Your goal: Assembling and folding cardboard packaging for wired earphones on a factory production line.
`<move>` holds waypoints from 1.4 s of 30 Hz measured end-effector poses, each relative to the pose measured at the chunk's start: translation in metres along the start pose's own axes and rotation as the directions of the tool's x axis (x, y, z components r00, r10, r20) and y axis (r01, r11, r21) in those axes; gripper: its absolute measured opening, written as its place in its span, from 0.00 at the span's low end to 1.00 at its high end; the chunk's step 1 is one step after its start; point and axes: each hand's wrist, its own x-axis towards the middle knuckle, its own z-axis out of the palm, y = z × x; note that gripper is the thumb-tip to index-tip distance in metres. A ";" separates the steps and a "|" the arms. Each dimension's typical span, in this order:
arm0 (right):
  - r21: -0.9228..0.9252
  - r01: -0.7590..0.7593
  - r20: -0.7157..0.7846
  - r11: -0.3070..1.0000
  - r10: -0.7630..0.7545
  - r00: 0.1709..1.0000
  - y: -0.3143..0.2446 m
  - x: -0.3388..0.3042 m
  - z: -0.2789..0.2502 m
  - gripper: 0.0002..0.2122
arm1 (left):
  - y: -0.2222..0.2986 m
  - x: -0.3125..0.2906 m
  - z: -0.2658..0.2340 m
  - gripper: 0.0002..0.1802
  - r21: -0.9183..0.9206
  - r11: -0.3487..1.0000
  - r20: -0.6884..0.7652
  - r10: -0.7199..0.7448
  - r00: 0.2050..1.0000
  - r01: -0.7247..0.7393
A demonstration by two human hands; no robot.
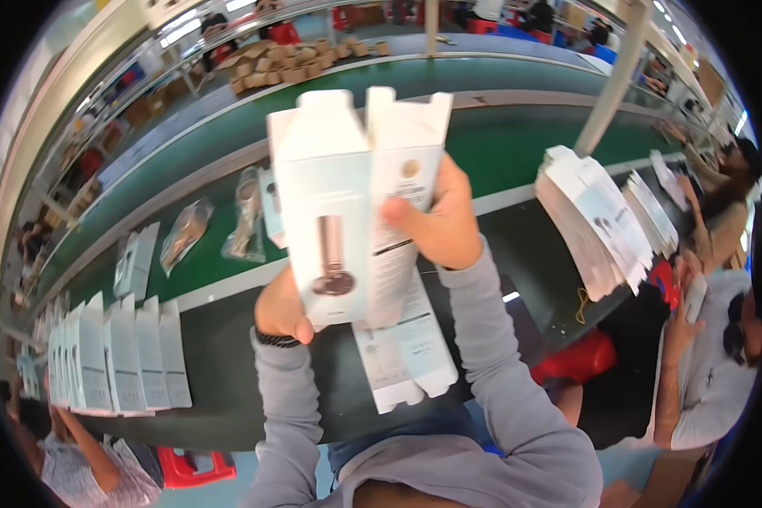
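Note:
Both of my hands hold up a pale blue and white cardboard carton (347, 195), with its top flaps standing open. A brown cylindrical product is pictured on its front panel. My left hand (284, 306) grips the lower left side, thumb near the bottom corner. On the right side, my right hand (438, 222) wraps round the carton with its thumb pressed on the side panel. Below them, a flat unfolded carton (411, 347) lies on the dark table, partly hidden by the raised one.
Several erected cartons (118, 356) stand in a row at left. A stack of flat cartons (588, 220) lies at right. Bagged parts (245, 216) sit on the green conveyor (499, 152) beyond the table. Co-workers sit on both sides; a red stool (195, 468) is at lower left.

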 end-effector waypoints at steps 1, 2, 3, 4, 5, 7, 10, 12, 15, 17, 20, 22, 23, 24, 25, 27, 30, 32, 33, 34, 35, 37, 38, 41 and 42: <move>-0.008 0.082 0.029 0.997 -0.082 0.996 0.005 0.001 0.000 0.30 | -0.002 -0.016 -0.012 0.69 0.001 0.986 -0.083 -0.165 0.983 0.166; -0.015 0.167 0.056 0.986 -0.166 0.985 0.011 0.001 0.000 0.32 | -0.006 -0.018 -0.029 0.68 0.076 0.947 -0.030 -0.309 0.950 0.311; -0.013 0.164 0.064 0.986 -0.163 0.985 0.015 0.002 0.000 0.32 | -0.005 -0.012 -0.028 0.68 0.074 0.949 -0.037 -0.304 0.952 0.306; -0.061 0.160 0.044 0.985 -0.158 0.986 0.020 0.003 0.000 0.35 | -0.005 -0.004 -0.018 0.66 0.068 0.972 -0.042 -0.221 0.974 0.224; -0.112 0.157 0.022 0.981 -0.155 0.988 0.022 0.004 -0.001 0.39 | -0.005 0.007 -0.005 0.63 0.064 0.988 -0.044 -0.137 0.990 0.140; -0.194 0.184 -0.014 0.964 -0.191 0.982 0.019 0.007 -0.007 0.41 | -0.002 0.030 0.016 0.62 0.124 0.992 -0.100 0.018 0.995 -0.006; -0.066 0.148 0.008 0.987 -0.147 0.989 0.003 0.004 -0.005 0.51 | 0.005 0.045 0.034 0.64 0.472 0.879 -0.215 0.194 0.957 -0.072; -0.111 0.193 0.045 0.975 -0.189 0.981 0.008 0.000 0.008 0.54 | 0.004 0.047 0.037 0.66 0.713 0.700 -0.253 0.309 0.917 -0.039; -0.118 0.103 -0.015 0.988 -0.106 0.994 0.007 -0.004 0.019 0.52 | 0.014 0.036 0.037 0.71 0.866 0.406 0.163 0.324 0.932 -0.292; -0.091 0.034 -0.007 0.995 -0.034 0.999 0.001 -0.006 0.014 0.51 | 0.017 0.025 0.038 0.69 0.814 0.441 0.196 0.405 0.893 -0.378; -0.269 0.157 0.299 0.950 -0.072 0.951 -0.009 -0.006 -0.001 0.48 | 0.020 0.024 0.037 0.59 0.775 0.350 0.246 0.600 0.762 -0.526; -0.343 0.301 0.394 0.890 -0.155 0.906 -0.017 -0.009 0.003 0.47 | 0.022 0.019 0.030 0.51 0.731 0.291 0.388 0.567 0.727 -0.618; -0.329 0.364 0.398 0.872 -0.221 0.890 -0.016 -0.009 0.008 0.46 | 0.024 0.015 0.034 0.46 0.796 0.301 0.308 0.546 0.779 -0.526; -0.330 0.364 0.400 0.871 -0.221 0.890 -0.018 -0.009 0.010 0.46 | 0.024 0.016 0.032 0.46 0.795 0.301 0.307 0.548 0.778 -0.526; -0.431 0.462 0.442 0.775 -0.265 0.857 -0.019 -0.009 0.012 0.49 | 0.024 0.018 0.028 0.44 0.778 0.347 0.264 0.577 0.773 -0.524; -0.529 0.541 0.505 0.654 -0.270 0.820 -0.018 -0.011 0.014 0.49 | 0.039 0.016 0.042 0.34 0.805 0.348 0.205 0.596 0.777 -0.480; -0.384 0.570 0.415 0.727 -0.415 0.809 -0.003 -0.013 0.034 0.41 | 0.022 0.021 0.042 0.26 0.690 0.279 0.246 0.778 0.578 -0.668; -0.237 0.511 0.382 0.826 -0.404 0.831 0.009 -0.017 0.039 0.34 | 0.023 0.016 0.054 0.24 0.698 0.338 0.188 0.764 0.617 -0.632; -0.229 0.500 0.372 0.835 -0.399 0.838 0.009 -0.018 0.040 0.32 | 0.019 0.015 0.055 0.25 0.706 0.285 0.191 0.805 0.562 -0.648; -0.221 0.488 0.362 0.844 -0.394 0.845 0.008 -0.019 0.041 0.29 | 0.017 0.015 0.056 0.26 0.714 0.231 0.194 0.841 0.505 -0.661; -0.076 0.428 0.239 0.901 -0.400 0.885 0.007 -0.024 0.049 0.24 | 0.019 0.015 0.059 0.28 0.746 0.219 0.178 0.844 0.506 -0.628; -0.041 0.464 0.245 0.885 -0.442 0.863 0.009 -0.024 0.049 0.23 | 0.018 0.015 0.061 0.29 0.752 0.187 0.174 0.868 0.464 -0.632; -0.010 0.503 0.248 0.864 -0.485 0.839 0.010 -0.024 0.048 0.22 | 0.017 0.014 0.062 0.30 0.754 0.155 0.173 0.891 0.421 -0.638; -0.233 0.620 0.355 0.750 -0.527 0.772 -0.005 -0.012 0.040 0.17 | 0.019 0.012 0.060 0.33 0.788 0.110 0.211 0.876 0.434 -0.606; -0.354 0.665 0.436 0.657 -0.513 0.739 -0.011 -0.012 0.039 0.15 | 0.019 0.012 0.060 0.33 0.783 0.088 0.207 0.897 0.391 -0.616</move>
